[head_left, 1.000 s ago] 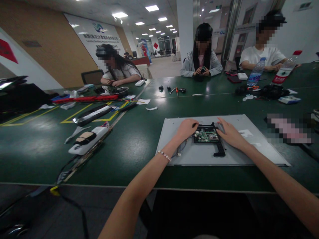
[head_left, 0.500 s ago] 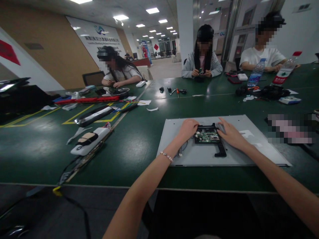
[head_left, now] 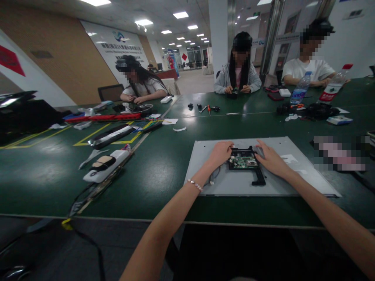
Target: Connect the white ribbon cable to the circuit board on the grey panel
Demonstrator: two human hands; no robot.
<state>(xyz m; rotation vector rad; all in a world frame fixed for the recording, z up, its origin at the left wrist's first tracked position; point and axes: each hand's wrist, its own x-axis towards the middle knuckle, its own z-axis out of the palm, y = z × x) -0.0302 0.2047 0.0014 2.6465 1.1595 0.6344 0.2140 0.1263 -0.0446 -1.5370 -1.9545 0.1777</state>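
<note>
The circuit board point(head_left: 242, 161) sits in a black frame point(head_left: 259, 175) on the grey panel point(head_left: 278, 186). Left hand point(head_left: 219, 153): fingers bunched at the board's 10 o'clock corner; grip hidden. Right hand point(head_left: 271, 159): thumb and forefinger spread at 2 o'clock. Caution: uneven pressure could flex the board.

Tan wall point(head_left: 60, 68), pale pillar point(head_left: 218, 43), bright ceiling lights point(head_left: 181, 15)
</note>
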